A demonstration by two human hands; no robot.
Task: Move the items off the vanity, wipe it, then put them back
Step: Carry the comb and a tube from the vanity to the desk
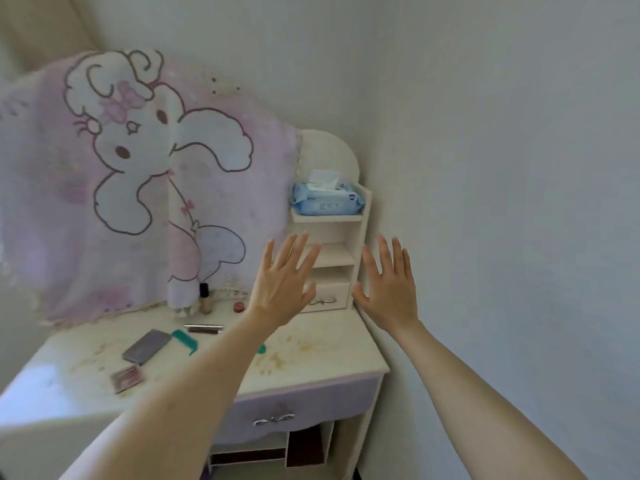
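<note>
A fuzzy pink rabbit blanket (138,174) drapes behind the stained cream bench (311,355), where a flat grey case (147,346), teal comb (185,339) and glass bottle (205,299) sit. Left hand (282,282) and right hand (389,285) hover with fingers spread, holding nothing, before the small shelf (329,251) by a pale wall (502,168).

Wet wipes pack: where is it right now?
In the head view, the wet wipes pack lies on the top shelf of the small shelf unit at the vanity's back right corner, against the wall, above both raised hands.
</note>
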